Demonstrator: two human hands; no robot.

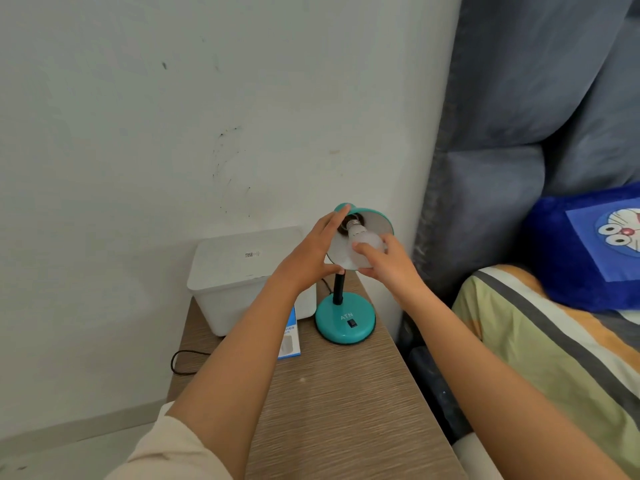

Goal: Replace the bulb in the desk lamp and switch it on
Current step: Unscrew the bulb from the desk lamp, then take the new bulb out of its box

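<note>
Now, operator, what your head camera shows, line by line:

Left hand: your left hand (313,249) is clasped on the teal lamp shade (381,221), fingers laid flat over its left rim and the thumb hooked under the lower edge.
Right hand: your right hand (388,263) is grasping the frosted white bulb (369,247), fingertips wrapped round the globe from the right and below.
Bulb: it sits between your two hands inside the mouth of the shade, its metal screw base pointing up and left at the dark socket (346,225); whether the thread is seated or just at the opening, you cannot tell from this view.
Lamp shade: tilted so its pale inner face opens towards you.
Lamp stem: the black stem (338,287) drops from below your left thumb to the base.
Lamp base: the round teal base (332,325) stands on the counter (346,393) below your hands, between your forearms, with "ATN" lettering and a black rocker switch (352,323) on top.
Bulb carton: a blue and white carton (290,337) lies on the counter, partly hidden under your left forearm, just left of the base.
White box: a lidded white plastic box (235,271) stands on the counter left of your left hand, against the wall.
Cord: a dark cord (180,362) loops off the counter's left edge.
Bed: to the right of your right arm, a striped cover (519,341) and a blue cartoon cushion (588,244).
</note>
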